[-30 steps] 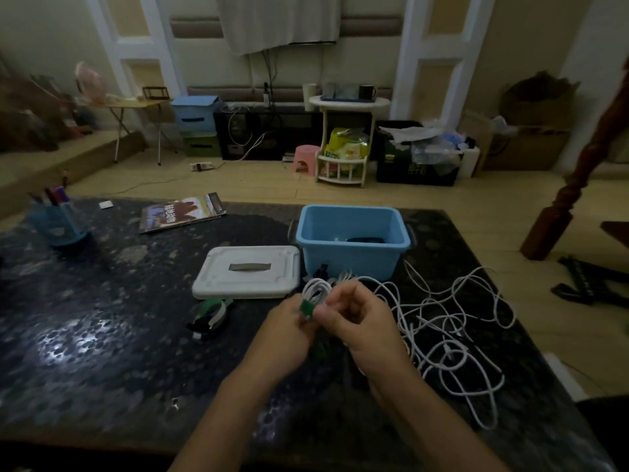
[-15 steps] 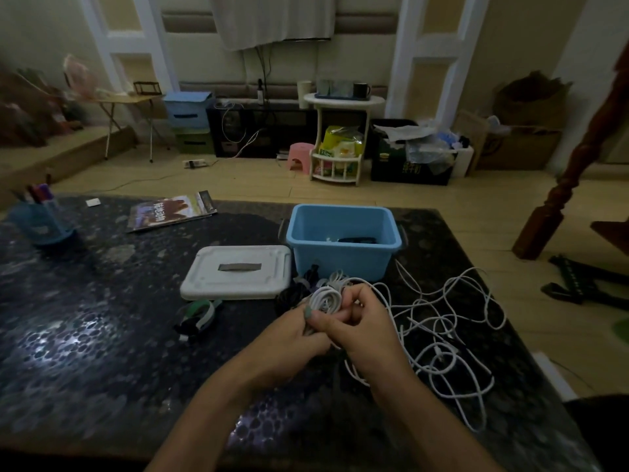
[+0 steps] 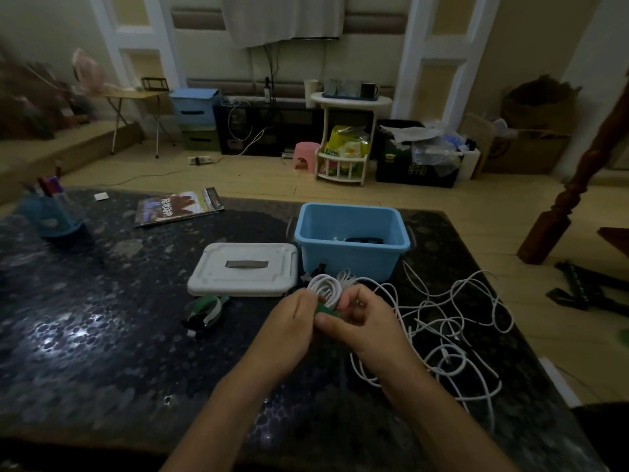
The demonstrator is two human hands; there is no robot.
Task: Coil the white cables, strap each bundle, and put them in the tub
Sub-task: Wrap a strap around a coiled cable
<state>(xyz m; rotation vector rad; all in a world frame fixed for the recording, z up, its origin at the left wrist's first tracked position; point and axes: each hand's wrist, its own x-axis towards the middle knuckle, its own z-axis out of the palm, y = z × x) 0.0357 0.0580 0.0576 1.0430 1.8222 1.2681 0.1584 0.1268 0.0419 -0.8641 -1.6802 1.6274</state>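
Gripping a coiled white cable bundle (image 3: 326, 290) at lower centre of the frame, both hands were seen held together just above the dark speckled desk (image 3: 102, 335). The left hand (image 3: 289, 330) was curled round the lower left side of the coil, fingers folded over it. The right hand (image 3: 369, 327) was closed on the right side of the same coil, its thumb laid across a green strap (image 3: 327, 310) that showed between the two hands. Whether the strap was fully wrapped round the bundle could not be told.

A loose tangle of white cable (image 3: 452, 338) was spread over the desk at right of centre, running from beside the right hand toward the right edge of the desk. The blue tub (image 3: 352, 245) stood just above the hands, open-topped, with a dark item and a bit of white visible low inside it; what these were could not be made out. Its white lid (image 3: 243, 269) lay flat on the desk, touching or just beside the tub's left wall. Below the lid's lower edge, a small heap of green and white straps (image 3: 204, 313) was noted.

At upper left of the desk a magazine (image 3: 178, 211) lay flat, and a blue pen holder (image 3: 51, 216) with pens stood near the left edge, blurred.
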